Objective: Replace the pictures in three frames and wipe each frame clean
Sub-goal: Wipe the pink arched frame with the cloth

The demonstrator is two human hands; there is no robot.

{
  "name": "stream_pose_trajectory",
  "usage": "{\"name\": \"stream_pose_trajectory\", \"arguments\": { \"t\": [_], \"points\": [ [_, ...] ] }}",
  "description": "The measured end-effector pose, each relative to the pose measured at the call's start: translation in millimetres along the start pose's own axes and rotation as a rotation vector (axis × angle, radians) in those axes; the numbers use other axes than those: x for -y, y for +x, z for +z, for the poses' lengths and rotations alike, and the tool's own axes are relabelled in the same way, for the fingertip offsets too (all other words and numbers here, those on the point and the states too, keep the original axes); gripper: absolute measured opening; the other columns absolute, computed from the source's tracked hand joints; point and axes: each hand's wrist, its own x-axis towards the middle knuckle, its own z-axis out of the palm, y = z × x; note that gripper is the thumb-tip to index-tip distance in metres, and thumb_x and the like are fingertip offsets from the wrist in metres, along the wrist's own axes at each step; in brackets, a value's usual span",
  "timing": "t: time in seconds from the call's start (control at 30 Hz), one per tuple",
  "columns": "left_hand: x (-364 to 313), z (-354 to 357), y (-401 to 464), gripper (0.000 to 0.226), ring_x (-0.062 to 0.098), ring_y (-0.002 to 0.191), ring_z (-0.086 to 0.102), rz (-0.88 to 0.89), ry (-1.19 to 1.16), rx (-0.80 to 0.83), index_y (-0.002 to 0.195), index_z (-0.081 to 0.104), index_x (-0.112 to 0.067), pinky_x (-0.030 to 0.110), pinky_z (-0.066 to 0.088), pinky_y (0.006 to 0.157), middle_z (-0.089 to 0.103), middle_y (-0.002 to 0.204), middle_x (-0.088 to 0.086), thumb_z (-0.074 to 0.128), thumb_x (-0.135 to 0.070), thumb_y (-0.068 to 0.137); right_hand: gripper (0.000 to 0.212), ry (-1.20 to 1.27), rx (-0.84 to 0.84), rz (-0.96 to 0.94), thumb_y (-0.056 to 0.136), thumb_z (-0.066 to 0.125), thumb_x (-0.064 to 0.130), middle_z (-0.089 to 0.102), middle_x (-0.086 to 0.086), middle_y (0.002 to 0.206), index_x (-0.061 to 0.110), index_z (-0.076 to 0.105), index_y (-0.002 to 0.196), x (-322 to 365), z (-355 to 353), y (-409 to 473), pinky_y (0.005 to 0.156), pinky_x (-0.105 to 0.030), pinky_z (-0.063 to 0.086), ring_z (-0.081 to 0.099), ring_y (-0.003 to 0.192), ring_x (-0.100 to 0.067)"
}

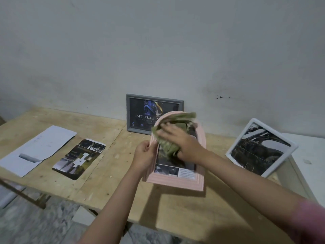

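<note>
A pink arched frame [177,180] with a dark picture stands tilted on the wooden table [105,187]. My left hand [145,153] grips its left edge. Over the frame's glass, my right hand [181,140] presses a green cloth [168,145]; the cloth reaches up over the arch. Behind it a grey frame [140,113] with a dark blue picture leans on the wall. A white frame [260,147] with a dark photo stands tilted at the right.
Two loose prints lie on the table's left part: a white sheet [37,148] and a dark photo print [79,158]. The wall runs close behind the table. A white surface [309,159] adjoins on the right, floor below the front edge.
</note>
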Motion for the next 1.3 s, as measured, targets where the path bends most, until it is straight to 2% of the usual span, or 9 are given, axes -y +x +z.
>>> {"name": "stream_pose_trajectory", "arguments": {
  "t": [0.07, 0.2, 0.33, 0.57, 0.67, 0.83, 0.97, 1.17, 1.3],
  "points": [
    [2.0, 2.0, -3.0, 0.033, 0.017, 0.054, 0.042, 0.044, 0.028, 0.021, 0.072, 0.048, -0.001, 0.027, 0.032, 0.050, 0.044, 0.058, 0.010, 0.043, -0.017, 0.099, 0.102, -0.200, 0.161, -0.056, 0.060, 0.048, -0.008, 0.014, 0.003, 0.158, 0.036, 0.017, 0.147, -0.5, 10.6, 10.6, 0.113, -0.053, 0.013, 0.014, 0.144, -0.024],
    [5.6, -2.1, -9.3, 0.037, 0.001, 0.040, 0.035, 0.072, 0.099, -0.023, 0.063, 0.038, -0.015, 0.018, 0.028, 0.043, 0.036, 0.050, -0.004, 0.048, -0.024, 0.098, 0.100, -0.156, 0.101, -0.007, 0.061, 0.042, -0.005, 0.014, 0.006, 0.158, 0.041, 0.019, 0.146, -5.3, 9.2, 21.3, 0.104, -0.047, 0.038, 0.022, 0.142, -0.026],
    [11.3, -6.4, -9.9, 0.036, 0.015, 0.051, 0.034, 0.062, 0.096, -0.033, 0.065, 0.040, -0.017, 0.029, 0.028, 0.050, 0.035, 0.055, -0.001, 0.048, -0.031, 0.097, 0.099, -0.139, 0.045, 0.083, 0.063, 0.043, -0.003, 0.011, 0.011, 0.158, 0.045, 0.018, 0.145, -9.0, 5.4, 29.3, 0.096, -0.045, 0.045, 0.020, 0.143, -0.025],
    [9.9, -4.6, -8.3, 0.033, 0.012, 0.050, 0.036, 0.055, 0.107, -0.061, 0.069, 0.044, -0.016, 0.018, 0.029, 0.043, 0.039, 0.055, -0.003, 0.046, -0.030, 0.098, 0.095, -0.192, -0.023, 0.287, 0.069, 0.046, 0.003, 0.008, 0.007, 0.159, 0.045, 0.012, 0.147, -28.7, 6.8, 31.3, 0.098, -0.050, 0.043, 0.016, 0.144, -0.026],
    [12.4, -3.7, -6.2, 0.033, 0.016, 0.055, 0.039, 0.022, 0.078, -0.084, 0.071, 0.046, -0.013, 0.026, 0.031, 0.049, 0.041, 0.060, 0.003, 0.046, -0.033, 0.098, 0.094, -0.130, -0.040, 0.362, 0.068, 0.046, 0.001, 0.010, 0.003, 0.159, 0.041, 0.015, 0.148, -40.8, 9.4, 25.0, 0.102, -0.049, 0.041, 0.014, 0.144, -0.027],
    [10.8, -4.3, 0.9, 0.039, 0.015, 0.056, 0.033, 0.016, 0.051, -0.199, 0.065, 0.035, -0.014, 0.029, 0.027, 0.053, 0.033, 0.061, 0.003, 0.044, -0.032, 0.098, 0.084, 0.080, -0.111, 0.472, 0.070, 0.049, -0.006, 0.018, -0.005, 0.157, 0.026, 0.032, 0.146, -48.9, 17.1, 4.8, 0.115, -0.036, 0.024, 0.018, 0.144, -0.024],
    [11.3, -10.9, 10.4, 0.036, 0.018, 0.061, 0.039, -0.014, 0.005, -0.272, 0.070, 0.041, -0.011, 0.032, 0.032, 0.058, 0.040, 0.067, 0.009, 0.043, -0.033, 0.098, 0.085, 0.235, -0.152, 0.495, 0.064, 0.053, -0.015, 0.027, -0.006, 0.154, 0.020, 0.043, 0.141, -49.3, 35.8, -21.4, 0.108, -0.019, 0.025, 0.028, 0.140, -0.018],
    [8.0, -22.3, 18.1, 0.035, 0.015, 0.056, 0.036, 0.052, 0.083, -0.395, 0.069, 0.040, -0.010, 0.029, 0.028, 0.051, 0.039, 0.062, 0.001, 0.042, -0.029, 0.099, 0.049, 0.220, 0.126, 0.454, 0.067, 0.058, -0.007, 0.067, -0.006, 0.114, 0.013, 0.070, 0.110, -47.9, 41.7, -57.6, 0.086, -0.010, 0.042, 0.061, 0.109, -0.020],
    [-2.3, -27.1, 23.8, 0.032, 0.014, 0.055, 0.037, 0.146, 0.173, -0.337, 0.073, 0.044, -0.010, 0.028, 0.028, 0.049, 0.041, 0.061, -0.001, 0.042, -0.027, 0.099, 0.058, 0.271, -0.288, 0.562, 0.064, 0.053, -0.010, 0.066, -0.010, 0.115, 0.009, 0.065, 0.117, -47.5, 7.1, -34.8, 0.088, -0.019, 0.041, 0.059, 0.107, -0.024]
  ]
}}
